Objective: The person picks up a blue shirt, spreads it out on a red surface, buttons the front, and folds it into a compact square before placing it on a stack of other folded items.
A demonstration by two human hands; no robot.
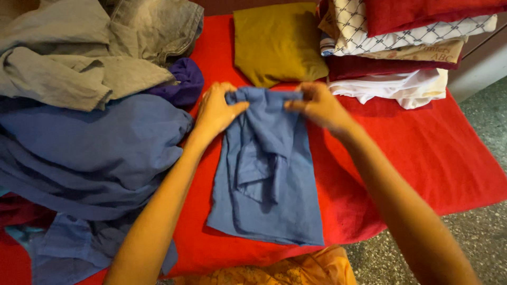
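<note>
A blue cloth [266, 174] lies partly folded on the red cover [422, 153] of the surface in front of me. My left hand [216, 108] pinches its top left corner. My right hand [319, 105] pinches the top right corner. Both hands hold the cloth's upper edge, bunched between them, while the lower part rests flat with a loose fold down the middle.
A heap of unfolded blue, grey and purple clothes [84, 121] fills the left. A folded mustard piece [277, 42] lies beyond the hands. A stack of folded cloths [401, 47] stands at the back right. Orange fabric [285, 269] sits at the near edge. Speckled floor [486, 121] is right.
</note>
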